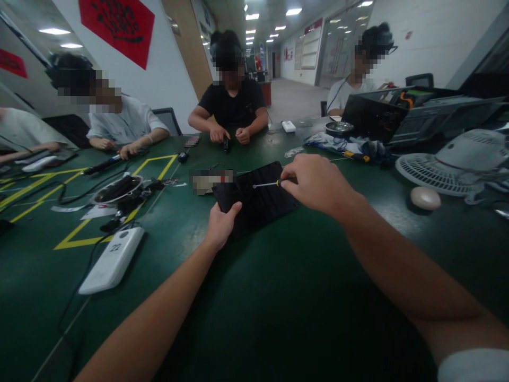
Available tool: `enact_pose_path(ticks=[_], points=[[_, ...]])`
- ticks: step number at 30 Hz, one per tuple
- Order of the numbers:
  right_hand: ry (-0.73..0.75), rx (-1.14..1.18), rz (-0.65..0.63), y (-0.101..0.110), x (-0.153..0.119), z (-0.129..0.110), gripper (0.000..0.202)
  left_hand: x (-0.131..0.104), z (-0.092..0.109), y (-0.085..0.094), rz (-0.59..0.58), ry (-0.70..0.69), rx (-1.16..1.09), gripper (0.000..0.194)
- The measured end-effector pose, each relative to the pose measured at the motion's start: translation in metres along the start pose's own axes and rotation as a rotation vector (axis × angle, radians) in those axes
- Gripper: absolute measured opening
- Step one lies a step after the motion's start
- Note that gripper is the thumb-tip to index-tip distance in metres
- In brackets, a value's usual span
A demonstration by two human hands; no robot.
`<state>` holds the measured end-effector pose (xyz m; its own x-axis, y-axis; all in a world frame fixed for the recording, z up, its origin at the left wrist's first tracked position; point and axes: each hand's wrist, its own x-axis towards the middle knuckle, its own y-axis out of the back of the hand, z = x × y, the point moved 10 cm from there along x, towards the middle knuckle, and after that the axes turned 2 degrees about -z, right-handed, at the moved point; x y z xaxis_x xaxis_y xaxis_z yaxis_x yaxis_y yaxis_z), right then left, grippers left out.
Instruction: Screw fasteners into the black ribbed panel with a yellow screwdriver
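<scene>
A black folding case [270,199] lies opened out on the green table in front of me. My left hand [222,223] grips its left flap, thumb on top, and that flap is tilted up. Above the right part of the case, my right hand [314,183] is closed round the dark and yellow handle of a small screwdriver [266,184]. Its thin metal shaft points left over the case; whether the tip touches the case I cannot tell. Just behind the left flap sits a beige item [202,183], partly blurred out.
On the green table [278,297], a white power bank [113,260] with cables lies left, near a bowl of dark parts [117,190]. A white fan [449,159] and a pale round object [425,198] are right. Several people sit around the far side.
</scene>
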<state>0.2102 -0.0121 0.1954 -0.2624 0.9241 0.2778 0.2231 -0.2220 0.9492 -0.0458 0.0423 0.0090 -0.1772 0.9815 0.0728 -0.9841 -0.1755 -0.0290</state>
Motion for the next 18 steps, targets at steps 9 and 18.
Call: enact_pose_path(ticks=[9, 18], points=[[0.043, 0.076, 0.003, -0.0021, 0.0023, 0.0019, 0.021, 0.0011, -0.0005, 0.0003, 0.008, 0.006, 0.010, 0.052], [0.055, 0.053, 0.021, -0.0046, 0.0035, 0.0055, 0.027, -0.0008, 0.0003, -0.0002, 0.002, 0.016, 0.004, 0.054]])
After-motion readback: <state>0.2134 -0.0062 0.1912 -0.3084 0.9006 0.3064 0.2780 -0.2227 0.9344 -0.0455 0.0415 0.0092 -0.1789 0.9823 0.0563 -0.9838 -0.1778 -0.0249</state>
